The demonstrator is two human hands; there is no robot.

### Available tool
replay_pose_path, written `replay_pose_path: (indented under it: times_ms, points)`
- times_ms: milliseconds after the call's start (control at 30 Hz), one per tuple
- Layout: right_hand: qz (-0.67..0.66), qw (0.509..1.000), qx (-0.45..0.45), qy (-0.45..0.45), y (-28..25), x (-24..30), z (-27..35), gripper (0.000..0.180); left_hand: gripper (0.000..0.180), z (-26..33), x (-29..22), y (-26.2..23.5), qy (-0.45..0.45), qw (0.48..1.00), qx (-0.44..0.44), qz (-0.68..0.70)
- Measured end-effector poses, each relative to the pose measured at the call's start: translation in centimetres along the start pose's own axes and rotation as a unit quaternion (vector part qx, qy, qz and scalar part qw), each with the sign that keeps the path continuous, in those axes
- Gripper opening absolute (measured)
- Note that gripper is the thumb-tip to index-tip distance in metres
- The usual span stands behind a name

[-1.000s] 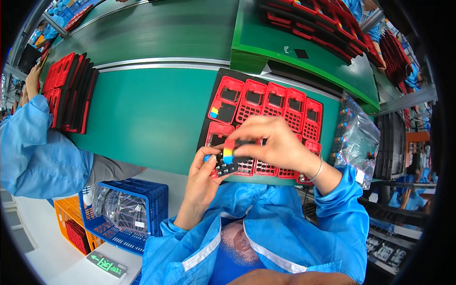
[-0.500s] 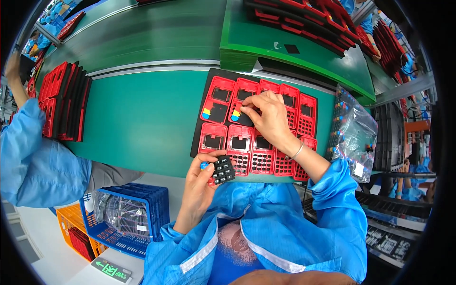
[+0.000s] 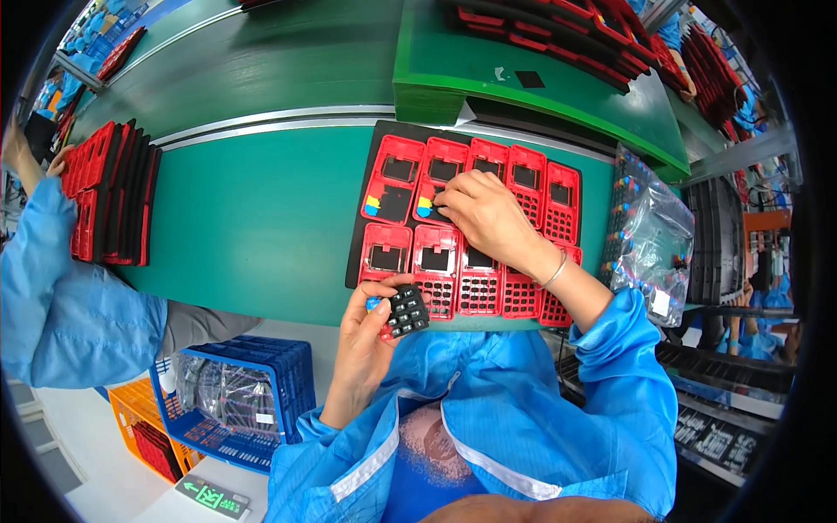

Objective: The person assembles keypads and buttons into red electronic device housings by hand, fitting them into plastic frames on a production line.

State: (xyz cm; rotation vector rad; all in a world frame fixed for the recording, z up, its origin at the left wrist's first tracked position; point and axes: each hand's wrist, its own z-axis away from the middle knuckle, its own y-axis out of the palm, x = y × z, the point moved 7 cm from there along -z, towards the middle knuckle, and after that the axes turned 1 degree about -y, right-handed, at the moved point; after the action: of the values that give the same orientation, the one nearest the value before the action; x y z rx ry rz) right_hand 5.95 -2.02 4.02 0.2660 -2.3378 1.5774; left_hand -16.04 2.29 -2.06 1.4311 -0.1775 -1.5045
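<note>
My left hand point(image 3: 360, 328) grips black rubber keypads point(image 3: 406, 312) with raised keys, a few of them blue and red, just off the table's near edge. Red device housings point(image 3: 387, 250) with dark screen windows lie in two rows on a black tray point(image 3: 356, 260). Over the second housing of the far row, my right hand point(image 3: 488, 213) has its fingers closed, the tips on a keypad point(image 3: 425, 207) with yellow and blue keys. That hand hides part of this keypad. A similar keypad point(image 3: 392, 203) lies in the far-left housing.
A stack of trays with red housings point(image 3: 109, 192) stands at the left, where a co-worker's sleeve point(image 3: 44, 253) reaches in. Right of my tray is a clear plastic bag point(image 3: 649, 244). A green raised shelf point(image 3: 427, 105) borders the back. Blue crates point(image 3: 296, 383) stand at lower left.
My right hand has turned knuckles-up and its fingers have come down closer onto the keypad. My left hand holds nearly still. The co-worker's hand now touches the stacked trays.
</note>
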Motion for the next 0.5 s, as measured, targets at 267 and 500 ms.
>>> replay_pose_path:
  times_ms: [267, 500]
  points:
    - [0.001, 0.996, 0.003, -0.093, -0.8, 0.0, -0.5, 0.012, 0.016, 0.2, -0.1, 0.3, 0.002, 1.0, 0.007, 0.009]
    - [-0.017, 0.997, 0.023, -0.065, -0.7, 0.7, -2.7, 0.02, 0.015, 0.1, 0.0, 0.3, 0.0, 1.0, -0.001, 0.003]
